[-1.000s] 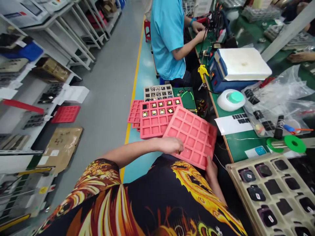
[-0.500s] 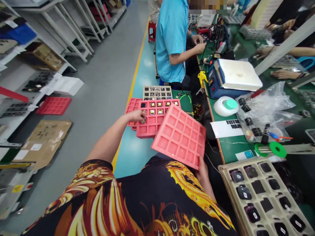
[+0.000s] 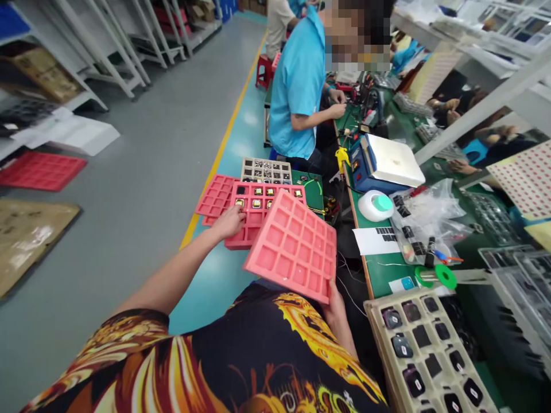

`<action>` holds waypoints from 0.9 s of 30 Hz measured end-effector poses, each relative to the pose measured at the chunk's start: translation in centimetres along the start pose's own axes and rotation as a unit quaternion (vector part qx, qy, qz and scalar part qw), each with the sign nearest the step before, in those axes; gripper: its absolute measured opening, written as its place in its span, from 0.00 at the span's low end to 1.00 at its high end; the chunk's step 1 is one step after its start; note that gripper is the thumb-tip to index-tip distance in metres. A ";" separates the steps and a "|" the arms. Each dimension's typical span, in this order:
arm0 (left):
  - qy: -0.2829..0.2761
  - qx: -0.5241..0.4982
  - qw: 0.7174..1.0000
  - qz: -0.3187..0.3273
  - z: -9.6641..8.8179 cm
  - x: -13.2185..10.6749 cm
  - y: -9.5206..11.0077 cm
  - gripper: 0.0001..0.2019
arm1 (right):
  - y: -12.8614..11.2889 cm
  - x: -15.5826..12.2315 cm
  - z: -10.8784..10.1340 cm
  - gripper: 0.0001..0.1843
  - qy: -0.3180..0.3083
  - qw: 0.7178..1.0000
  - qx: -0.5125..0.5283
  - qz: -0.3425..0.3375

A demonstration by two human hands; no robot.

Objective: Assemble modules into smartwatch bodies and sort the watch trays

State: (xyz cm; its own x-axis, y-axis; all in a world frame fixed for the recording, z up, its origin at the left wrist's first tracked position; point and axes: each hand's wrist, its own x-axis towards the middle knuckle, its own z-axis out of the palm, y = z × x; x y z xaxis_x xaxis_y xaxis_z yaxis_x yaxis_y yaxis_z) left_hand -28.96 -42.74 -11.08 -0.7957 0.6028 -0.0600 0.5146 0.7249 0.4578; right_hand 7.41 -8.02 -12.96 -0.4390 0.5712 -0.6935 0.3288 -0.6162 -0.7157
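- The left hand (image 3: 228, 223) is stretched forward, with its fingers (image 3: 239, 217) curled down onto the left part of a salmon-pink moulded compartment tray (image 3: 247, 243); whether a piece is pinched cannot be told.
- Small square gold-and-black components (image 3: 257, 203) are seated in that tray's compartments.
- The right hand (image 3: 337, 310) is closed on the lower edge of an empty salmon-pink moulded tray (image 3: 293, 246), which is held up, tilted, and overlaps the component tray in view.
- A third salmon-pink tray (image 3: 213, 192) is placed partly beneath the component tray's left side.
- A beige compartment tray filled with small dark parts (image 3: 260, 170) is set just beyond the trays, beside a green bench mat (image 3: 314, 195).
- A beige moulded tray holding black rounded items (image 3: 413, 350) is placed at lower right.
- A blue machine topped by a white pad (image 3: 374, 163) is placed on the green bench.
- A co-worker in a turquoise shirt (image 3: 297, 97) is seated farther along, with both hands held over the bench.
- A red tray (image 3: 41, 171) is seen left of the aisle.
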 end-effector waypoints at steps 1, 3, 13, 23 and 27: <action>0.004 -0.010 1.000 0.001 0.2 -0.2 0.1 0.15 | -0.4 0.1 0.1 0.33 -0.002 1.000 -0.003 -0.006; 0.008 -0.036 0.999 0.001 0.4 -0.4 0.3 0.14 | -1.2 0.5 0.3 0.32 -0.003 1.000 -0.004 -0.022; 0.074 -0.304 0.945 -0.095 -1.1 -2.5 5.2 0.28 | -3.3 1.4 3.2 0.39 0.055 0.990 0.004 -0.130; 0.241 -0.728 0.614 -0.184 -9.1 -5.5 -1.9 0.22 | -8.3 -0.1 9.8 0.42 -0.209 0.969 -0.017 -0.135; 0.466 -0.688 0.511 -0.219 -13.2 -4.6 -10.8 0.17 | -5.0 0.1 7.7 0.40 -0.249 0.955 -0.155 -0.029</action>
State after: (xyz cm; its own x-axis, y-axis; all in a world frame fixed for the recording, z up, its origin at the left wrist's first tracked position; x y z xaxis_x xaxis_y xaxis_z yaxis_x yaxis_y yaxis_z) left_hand -35.06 -57.75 -4.08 -0.8745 -0.4035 -0.2690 0.0202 -0.5846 0.8111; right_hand -0.73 -9.02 -8.80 -0.7826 0.2225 -0.5814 0.4899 -0.3562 -0.7957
